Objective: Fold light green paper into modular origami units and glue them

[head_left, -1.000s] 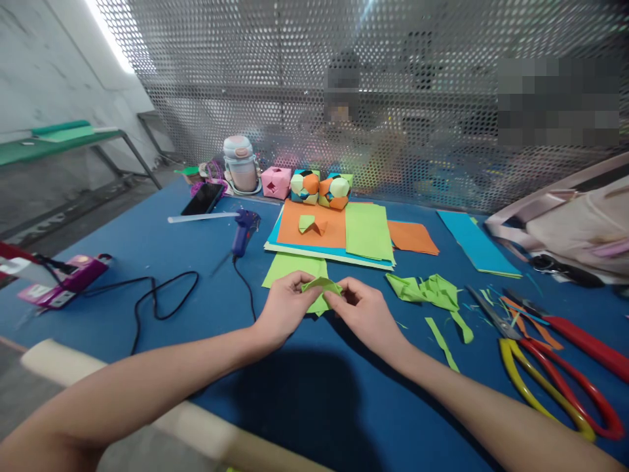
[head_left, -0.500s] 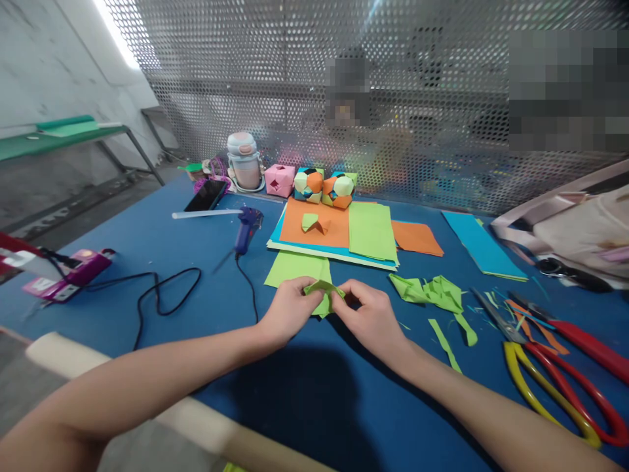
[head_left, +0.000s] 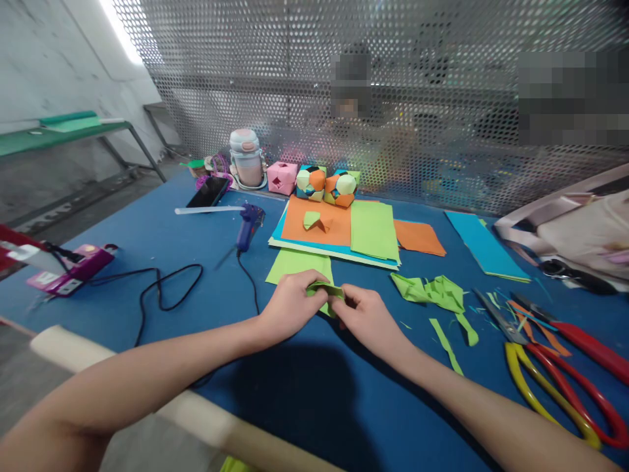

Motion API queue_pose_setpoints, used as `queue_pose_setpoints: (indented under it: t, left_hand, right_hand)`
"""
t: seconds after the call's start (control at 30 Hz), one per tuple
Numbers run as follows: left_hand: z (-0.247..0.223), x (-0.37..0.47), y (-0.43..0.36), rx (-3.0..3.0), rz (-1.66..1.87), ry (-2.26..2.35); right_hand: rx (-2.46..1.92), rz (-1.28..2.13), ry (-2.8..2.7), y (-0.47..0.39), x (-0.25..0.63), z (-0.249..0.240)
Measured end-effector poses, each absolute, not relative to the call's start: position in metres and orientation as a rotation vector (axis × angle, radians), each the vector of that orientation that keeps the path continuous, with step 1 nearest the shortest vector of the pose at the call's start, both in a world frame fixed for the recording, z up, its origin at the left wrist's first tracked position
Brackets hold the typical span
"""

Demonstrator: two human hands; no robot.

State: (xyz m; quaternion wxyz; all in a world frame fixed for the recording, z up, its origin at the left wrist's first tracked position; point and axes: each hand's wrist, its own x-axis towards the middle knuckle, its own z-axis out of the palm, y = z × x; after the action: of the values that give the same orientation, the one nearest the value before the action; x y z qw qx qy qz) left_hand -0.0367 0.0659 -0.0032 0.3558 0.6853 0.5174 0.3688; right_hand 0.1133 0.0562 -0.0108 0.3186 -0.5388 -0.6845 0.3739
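A small folded piece of green paper (head_left: 326, 289) is pinched between my two hands, above the blue table (head_left: 304, 393). My left hand (head_left: 292, 305) grips its left side, thumb and fingers closed. On the right side, my right hand (head_left: 366, 314) holds it the same way; my fingers hide part of the folds. Just beyond lies a flat green sheet (head_left: 297, 265). Farther back, a stack of orange paper (head_left: 314, 210) and green paper (head_left: 376, 229) carries a small folded green and orange piece (head_left: 317, 221).
Scissors (head_left: 515, 337), green paper scraps (head_left: 435, 292) and blue strips (head_left: 484, 246) lie right. A blue glue gun (head_left: 249, 227), its cord and a purple power strip (head_left: 73, 269) are left. Paper cubes (head_left: 310, 183) and a bottle (head_left: 247, 160) stand before the perforated metal screen (head_left: 295, 65).
The green paper has tilted between my fingers, so its upper face now shows as a narrower band. Both hands stay in nearly the same place. The view has shifted slightly.
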Motion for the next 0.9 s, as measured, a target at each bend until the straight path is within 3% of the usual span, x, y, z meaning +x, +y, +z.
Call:
queue_pose_setpoints:
  t: [0.3,0.63,0.9]
  left_hand:
    - [-0.007,-0.019,0.054,0.747,1.121,0.831]
    - [-0.016,-0.019,0.054,0.920,1.091,0.842]
    - [-0.005,-0.033,0.056,1.139,1.065,1.076]
  right_hand:
    - [-1.337,1.344,-1.384,0.061,0.113,-0.015]
    - [-1.367,1.455,-1.415,0.053,0.105,-0.013]
    - [-1.274,0.824,-1.716,0.061,0.111,0.006]
